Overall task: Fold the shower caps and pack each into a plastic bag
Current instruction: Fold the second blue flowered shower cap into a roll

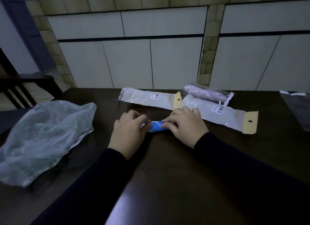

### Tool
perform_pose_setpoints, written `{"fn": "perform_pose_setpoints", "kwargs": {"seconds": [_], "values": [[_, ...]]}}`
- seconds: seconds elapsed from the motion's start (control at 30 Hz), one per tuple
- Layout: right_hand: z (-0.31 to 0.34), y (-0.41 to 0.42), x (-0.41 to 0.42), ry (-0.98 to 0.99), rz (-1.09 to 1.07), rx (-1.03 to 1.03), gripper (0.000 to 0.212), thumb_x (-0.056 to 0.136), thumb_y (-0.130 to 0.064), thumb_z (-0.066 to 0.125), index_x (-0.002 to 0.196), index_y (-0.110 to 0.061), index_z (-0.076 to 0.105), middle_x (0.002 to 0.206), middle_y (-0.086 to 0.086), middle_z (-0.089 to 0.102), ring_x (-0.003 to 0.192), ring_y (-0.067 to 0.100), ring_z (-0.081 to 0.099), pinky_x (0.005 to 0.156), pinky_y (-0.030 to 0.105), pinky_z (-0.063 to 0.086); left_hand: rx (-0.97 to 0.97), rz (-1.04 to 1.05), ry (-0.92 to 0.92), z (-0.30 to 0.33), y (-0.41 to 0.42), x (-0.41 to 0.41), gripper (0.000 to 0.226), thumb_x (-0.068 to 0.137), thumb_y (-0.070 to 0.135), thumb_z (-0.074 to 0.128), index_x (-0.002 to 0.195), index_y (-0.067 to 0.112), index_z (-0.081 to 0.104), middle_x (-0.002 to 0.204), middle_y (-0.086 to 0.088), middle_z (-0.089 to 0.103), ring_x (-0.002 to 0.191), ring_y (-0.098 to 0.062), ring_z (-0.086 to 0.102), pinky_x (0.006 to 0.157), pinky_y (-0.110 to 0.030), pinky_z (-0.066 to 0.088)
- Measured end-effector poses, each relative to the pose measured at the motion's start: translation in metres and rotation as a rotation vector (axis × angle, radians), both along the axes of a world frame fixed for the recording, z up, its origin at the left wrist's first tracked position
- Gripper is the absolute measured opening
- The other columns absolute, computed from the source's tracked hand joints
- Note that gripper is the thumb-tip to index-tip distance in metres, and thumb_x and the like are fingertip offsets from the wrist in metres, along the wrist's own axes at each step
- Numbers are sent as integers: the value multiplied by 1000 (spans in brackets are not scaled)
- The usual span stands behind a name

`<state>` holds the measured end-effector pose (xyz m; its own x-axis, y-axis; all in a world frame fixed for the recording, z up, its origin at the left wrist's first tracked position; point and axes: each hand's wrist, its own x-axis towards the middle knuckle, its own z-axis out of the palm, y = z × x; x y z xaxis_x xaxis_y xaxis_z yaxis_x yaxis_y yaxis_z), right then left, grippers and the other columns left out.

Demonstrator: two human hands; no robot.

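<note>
Left hand (129,130) and right hand (184,125) pinching rolled blue shower cap (156,126) on bench (167,166); empty plastic bags (147,97) at 12 o'clock.

Soft film, glossy packets, dark polished wood

The green shower cap (45,139) looks thin, crinkled, translucent plastic; the flat bags (147,98) are shiny film with matt card-like headers; the table (167,166) seems smooth lacquered wood, though the light is dim.

Just the one head cam here — wide-angle, looking forward and down across the dark table (167,174) from close above, cabinet fronts (130,63) up at 12 o'clock, sleeves entering from 6.
</note>
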<state>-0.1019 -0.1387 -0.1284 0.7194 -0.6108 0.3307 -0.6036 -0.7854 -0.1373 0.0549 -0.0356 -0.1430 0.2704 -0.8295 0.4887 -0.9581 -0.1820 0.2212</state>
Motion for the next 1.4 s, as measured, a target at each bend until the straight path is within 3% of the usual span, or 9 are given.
{"fn": "perform_pose_setpoints", "kwargs": {"seconds": [0.1, 0.27, 0.4, 0.57, 0.8, 0.9, 1.0, 1.2, 1.4], "values": [[1, 0, -4, 67, 20, 23, 46, 86, -63, 51, 127, -41, 56, 114, -13, 56, 106, 13, 43, 85, 32, 24, -3, -9, -73, -1, -1, 0, 18, 90, 34, 62, 95, 20, 71, 99, -3, 58, 95, -24, 53, 77, -36, 31], [2, -2, 1, 73, 46, 4, 33, 96, -45, 45, 126, -37, 57, 116, -9, 58, 109, 15, 43, 87, 31, 25, 114, -12, -98, 2, 2, -6, 49, 80, 64, 58, 113, 28, 62, 101, 6, 54, 97, -16, 52, 74, -28, 32], [0, -5, 0, 73, 82, -2, 31, 100, -40, 39, 121, -32, 60, 112, -9, 59, 106, 14, 43, 87, 31, 27, 96, -38, -104, 2, 4, -16, 38, 85, 55, 58, 114, 30, 61, 94, 6, 53, 85, -15, 55, 65, -25, 37], [4, -7, -15, 131, 161, 53, 35, 94, -46, 50, 124, -31, 59, 111, -11, 56, 109, 12, 41, 87, 29, 26, 79, -42, -50, 3, 7, -23, 25, 85, 49, 61, 103, 32, 61, 84, 12, 40, 71, -5, 40, 57, -21, 30], [14, 1, -58, 45, 95, 44, 37, 91, -47, 55, 125, -32, 58, 119, -10, 60, 112, 12, 45, 97, 31, 35, -13, -140, -95, 7, 6, -51, 29, 80, 43, 68, 104, 27, 68, 81, 13, 46, 62, -2, 40, 49, -13, 26], [28, -4, -105, -168, -19, 71, 46, 82, -55, 63, 121, -31, 61, 118, -14, 59, 116, 7, 46, 101, 27, 35, -86, -197, -76, 15, 0, -76, 30, 79, 37, 70, 105, 23, 70, 83, 10, 52, 65, -2, 41, 53, -8, 23], [32, -23, -160, -410, -264, 12, 29, 85, -45, 61, 102, -23, 70, 100, -8, 63, 99, 12, 55, 90, 29, 44, -108, -288, -69, 22, -13, -114, 24, 78, 36, 71, 99, 24, 71, 80, 8, 54, 65, -1, 40, 53, -6, 19], [9, -77, -231, -81, -925, 60, 27, 91, -23, 58, 116, -15, 64, 121, 10, 58, 110, 28, 54, 96, 41, 44, -108, -399, -94, 23, -46, -173, 28, 84, 41, 66, 106, 24, 69, 78, 11, 43, 65, -3, 39, 50, -10, 17], [-7, -98, -225, 3, -1046, 142, 30, 92, -18, 56, 117, -2, 59, 118, 18, 59, 112, 32, 52, 93, 39, 45, -46, -423, -84, 17, -67, -191, 33, 88, 49, 58, 114, 29, 65, 84, 10, 48, 71, -6, 43, 51, -14, 31]]}}
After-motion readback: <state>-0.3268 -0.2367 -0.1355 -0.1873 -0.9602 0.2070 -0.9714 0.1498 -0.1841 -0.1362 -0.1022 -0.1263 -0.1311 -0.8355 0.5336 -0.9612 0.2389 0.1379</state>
